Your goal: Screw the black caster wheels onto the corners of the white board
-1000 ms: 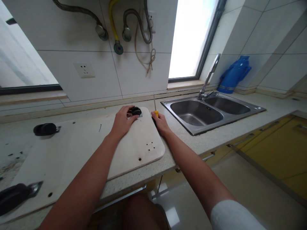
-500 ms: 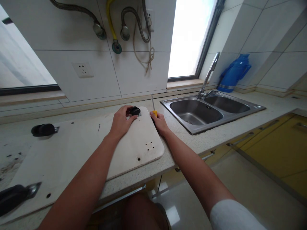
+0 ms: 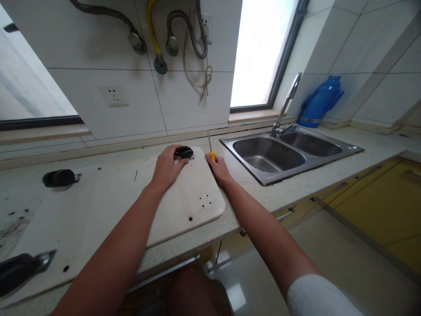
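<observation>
Okay, on the left a far black caster (image 3: 59, 177) and a near one (image 3: 19, 272) sit on the white board (image 3: 95, 210). Left hand (image 3: 167, 164) is half-curled, thumb and fingers around the far-right caster (image 3: 186, 152). Right hand (image 3: 219, 170) is wrapped round a yellow-handled screwdriver (image 3: 212, 156), tip up. Nothing's really moved this past second, so the tool's still off the caster.

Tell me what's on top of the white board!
Three black wheels, one in the left grip, plus some dark holes. The left arm covers part of the white board, so what's there can't be seen.
</observation>
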A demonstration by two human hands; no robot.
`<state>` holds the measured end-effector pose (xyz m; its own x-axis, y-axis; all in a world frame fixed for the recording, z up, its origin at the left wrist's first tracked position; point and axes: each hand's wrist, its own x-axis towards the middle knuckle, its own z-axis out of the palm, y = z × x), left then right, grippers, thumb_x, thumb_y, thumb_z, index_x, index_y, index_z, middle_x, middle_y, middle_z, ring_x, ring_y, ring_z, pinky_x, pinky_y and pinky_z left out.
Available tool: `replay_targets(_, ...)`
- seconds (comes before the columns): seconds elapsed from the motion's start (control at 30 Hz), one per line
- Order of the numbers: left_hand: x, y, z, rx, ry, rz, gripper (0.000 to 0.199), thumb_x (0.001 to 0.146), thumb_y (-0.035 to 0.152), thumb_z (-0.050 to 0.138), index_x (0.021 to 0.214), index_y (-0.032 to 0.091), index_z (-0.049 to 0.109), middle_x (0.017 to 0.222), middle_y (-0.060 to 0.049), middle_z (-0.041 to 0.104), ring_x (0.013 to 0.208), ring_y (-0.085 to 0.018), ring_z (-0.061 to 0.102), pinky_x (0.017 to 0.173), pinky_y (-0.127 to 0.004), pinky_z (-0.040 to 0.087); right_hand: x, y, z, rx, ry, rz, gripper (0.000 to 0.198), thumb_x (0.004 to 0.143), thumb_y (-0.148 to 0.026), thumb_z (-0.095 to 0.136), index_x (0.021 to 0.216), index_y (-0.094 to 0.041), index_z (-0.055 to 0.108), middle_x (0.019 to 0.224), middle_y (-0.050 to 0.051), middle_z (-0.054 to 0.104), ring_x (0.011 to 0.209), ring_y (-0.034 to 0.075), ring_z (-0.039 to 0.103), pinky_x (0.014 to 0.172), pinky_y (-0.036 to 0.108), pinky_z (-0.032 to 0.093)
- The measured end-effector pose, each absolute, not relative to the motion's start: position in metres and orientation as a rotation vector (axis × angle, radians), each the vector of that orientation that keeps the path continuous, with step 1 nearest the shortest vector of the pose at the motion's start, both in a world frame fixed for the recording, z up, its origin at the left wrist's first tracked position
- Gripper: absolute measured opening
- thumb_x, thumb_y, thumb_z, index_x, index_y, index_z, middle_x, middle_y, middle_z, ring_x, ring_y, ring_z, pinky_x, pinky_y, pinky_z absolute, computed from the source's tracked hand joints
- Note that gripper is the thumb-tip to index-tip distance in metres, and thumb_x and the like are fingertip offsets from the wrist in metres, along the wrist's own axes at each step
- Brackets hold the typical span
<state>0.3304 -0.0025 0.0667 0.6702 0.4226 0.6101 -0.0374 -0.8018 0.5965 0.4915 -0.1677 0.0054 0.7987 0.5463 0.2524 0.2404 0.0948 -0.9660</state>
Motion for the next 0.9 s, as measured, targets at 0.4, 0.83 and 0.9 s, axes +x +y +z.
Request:
replay_targets(0.4,0.3299,-0.0041,0.067,2.298,0.301,1.037,0.045,0.086,0.031,0.088,0.128,0.022,0.074,0.129,-0.011,0.082,0.107,-0.03,0.08,0.105,-0.048,0.066,0.4903,-0.1678,0.0052,-1.488,-0.673,0.25,0.053,0.091,-0.076,0.069,0.076,-0.025,0.062,0.075,-0.002,0.056,0.077,0.019,0.048,0.067,0.032,0.037)
replay_targets(0.83,0.3293,-0.0031,0.0665,2.348,0.329,1.043,0.057,0.083,0.037,0.092,0.135,0.021,0.073,0.13,-0.011,0.082,0.109,-0.031,0.079,0.106,-0.046,0.064,0.4904,-0.1666,0.0046,-1.482,-0.673,0.261,0.053,0.09,-0.076,0.069,0.078,-0.024,0.063,0.077,-0.001,0.058,0.077,0.019,0.049,0.067,0.033,0.038)
replay_targets(0.9,0.3289,-0.0034,0.0668,2.348,0.328,1.035,0.058,0.084,0.037,0.092,0.135,0.02,0.072,0.13,-0.012,0.082,0.11,-0.031,0.079,0.106,-0.046,0.064,0.4905,-0.1666,0.0043,-1.482,-0.672,0.262,0.053,0.09,-0.076,0.069,0.078,-0.024,0.063,0.077,-0.001,0.057,0.077,0.019,0.049,0.067,0.033,0.038)
